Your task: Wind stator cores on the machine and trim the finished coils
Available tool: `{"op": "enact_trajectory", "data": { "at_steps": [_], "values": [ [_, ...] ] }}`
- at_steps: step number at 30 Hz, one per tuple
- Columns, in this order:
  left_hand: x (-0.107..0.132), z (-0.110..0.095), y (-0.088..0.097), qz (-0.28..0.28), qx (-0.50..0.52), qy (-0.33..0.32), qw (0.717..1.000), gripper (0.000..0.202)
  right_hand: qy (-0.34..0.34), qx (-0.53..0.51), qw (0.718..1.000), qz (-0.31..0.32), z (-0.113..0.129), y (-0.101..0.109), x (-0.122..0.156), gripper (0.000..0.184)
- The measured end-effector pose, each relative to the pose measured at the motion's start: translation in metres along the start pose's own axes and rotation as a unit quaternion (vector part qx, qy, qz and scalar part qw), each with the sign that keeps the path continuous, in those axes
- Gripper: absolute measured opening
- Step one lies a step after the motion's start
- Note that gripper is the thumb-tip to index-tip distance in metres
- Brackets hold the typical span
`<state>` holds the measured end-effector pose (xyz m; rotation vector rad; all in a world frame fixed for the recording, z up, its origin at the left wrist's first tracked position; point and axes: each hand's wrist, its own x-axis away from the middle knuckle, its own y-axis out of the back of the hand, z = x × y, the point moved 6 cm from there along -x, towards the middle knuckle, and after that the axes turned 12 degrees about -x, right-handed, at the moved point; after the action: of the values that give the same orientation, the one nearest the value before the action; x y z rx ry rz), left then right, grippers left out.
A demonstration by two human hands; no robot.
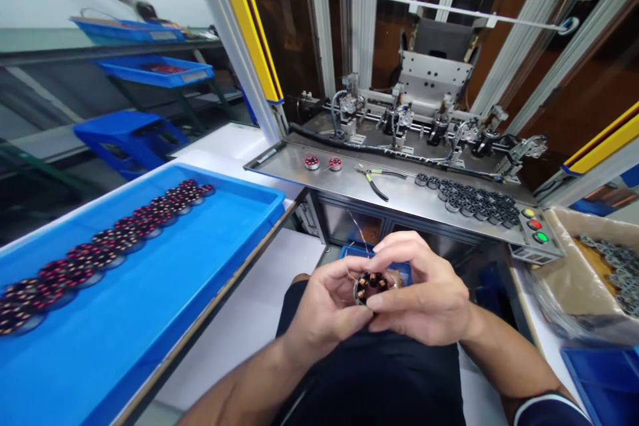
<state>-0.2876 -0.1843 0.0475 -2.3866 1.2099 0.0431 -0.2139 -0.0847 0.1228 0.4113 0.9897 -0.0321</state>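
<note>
A wound motor stator (372, 287), a dark ring with copper coils, is held above my lap between both hands. My left hand (327, 303) wraps its fingers and thumb around the left side of it. On the other side, my right hand (424, 289) grips the stator's edge, thumb at the front and index finger arched over the top. Thin loose copper wire (360, 229) sticks up from the stator. Fingers hide part of its rim. Beyond the hands, on the metal ledge, lie cutting pliers (377, 180) with black and yellow-green handles and two red-wound stators (311, 162).
At left, a blue tray (210, 266) holds rows of wound stators. Several dark unwound cores (469, 198) stand on the ledge beside coloured push buttons (535, 224). A winding machine (424, 116) is behind. To the right is a lined box (574, 266) of grey parts.
</note>
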Motion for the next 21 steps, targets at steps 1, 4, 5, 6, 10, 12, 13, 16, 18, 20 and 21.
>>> {"op": "enact_trajectory", "data": {
  "at_steps": [1, 4, 5, 6, 10, 12, 13, 16, 18, 20, 21],
  "values": [
    [0.000, 0.003, 0.001, -0.003, 0.005, 0.017, 1.000, 0.035, 0.005, 0.010, 1.000, -0.008, 0.001, -0.001, 0.001, 0.007],
    [-0.001, 0.007, 0.001, -0.012, 0.019, 0.051, 0.998, 0.039, 0.033, 0.075, 0.995, -0.050, 0.007, 0.000, 0.011, 0.008],
    [-0.001, 0.007, 0.001, -0.017, 0.023, 0.048, 0.998, 0.039, 0.043, 0.109, 0.991, -0.060, 0.011, 0.000, 0.015, 0.010],
    [-0.001, 0.005, 0.001, -0.020, 0.023, 0.037, 0.999, 0.039, 0.051, 0.145, 0.986, -0.065, 0.015, -0.001, 0.019, 0.012],
    [0.000, -0.002, 0.000, -0.037, -0.014, -0.053, 0.998, 0.038, 0.062, 0.261, 0.961, -0.072, 0.026, -0.004, 0.032, 0.020],
    [0.002, -0.006, 0.001, -0.058, -0.044, -0.097, 0.993, 0.041, 0.061, 0.274, 0.955, -0.093, 0.029, -0.005, 0.033, 0.022],
    [0.003, -0.007, 0.002, -0.069, -0.057, -0.115, 0.989, 0.043, 0.060, 0.268, 0.956, -0.105, 0.030, -0.006, 0.033, 0.021],
    [0.006, -0.009, 0.004, -0.088, -0.086, -0.150, 0.981, 0.046, 0.055, 0.223, 0.961, -0.155, 0.029, -0.011, 0.029, 0.019],
    [0.008, -0.010, 0.005, -0.098, -0.095, -0.161, 0.977, 0.048, 0.027, 0.179, 0.963, -0.199, 0.025, -0.015, 0.028, 0.016],
    [0.010, -0.009, 0.006, -0.108, -0.096, -0.164, 0.976, 0.049, -0.031, 0.131, 0.959, -0.248, 0.017, -0.018, 0.030, 0.013],
    [0.011, -0.009, 0.006, -0.112, -0.095, -0.162, 0.976, 0.049, -0.065, 0.105, 0.955, -0.269, 0.012, -0.020, 0.032, 0.011]
  ]
}}
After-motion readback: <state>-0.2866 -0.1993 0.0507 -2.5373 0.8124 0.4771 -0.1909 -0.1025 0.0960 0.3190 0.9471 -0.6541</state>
